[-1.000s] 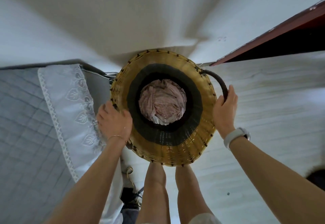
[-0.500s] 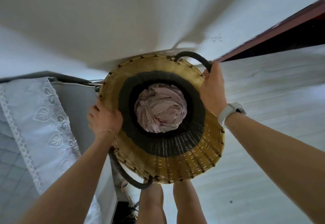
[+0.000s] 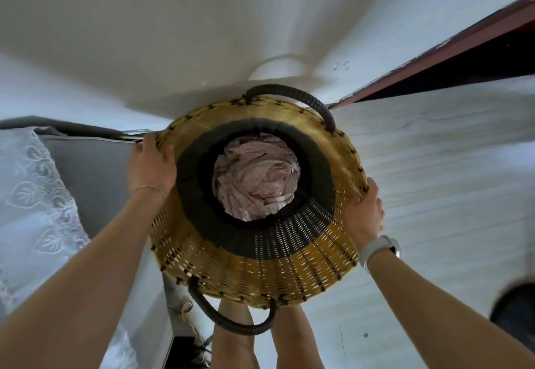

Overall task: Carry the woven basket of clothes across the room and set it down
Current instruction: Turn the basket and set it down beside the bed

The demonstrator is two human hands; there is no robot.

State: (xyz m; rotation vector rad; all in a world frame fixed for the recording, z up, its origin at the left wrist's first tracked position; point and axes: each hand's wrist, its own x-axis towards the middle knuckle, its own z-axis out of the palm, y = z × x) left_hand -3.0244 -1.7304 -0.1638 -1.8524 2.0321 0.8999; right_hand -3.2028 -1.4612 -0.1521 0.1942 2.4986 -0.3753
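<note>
The woven basket fills the middle of the view, seen from above, straw-coloured with a black band around its mouth. Crumpled pinkish clothes lie inside. One black handle sits at the far side, the other at the near side, and neither is held. My left hand presses against the basket's left side. My right hand, with a white watch on the wrist, grips the right side. Whether the basket rests on the floor or is held up cannot be told.
A bed with a grey mattress and white lace cover stands close on the left. A white wall lies ahead, a dark red door frame at the right. Pale floor spreads rightward. A dark object sits low right. My legs stand below the basket.
The basket has turned, so its handles went from left and right to far and near. My right hand left the handle and now grips the basket's side; my left hand shifted along the wall.
</note>
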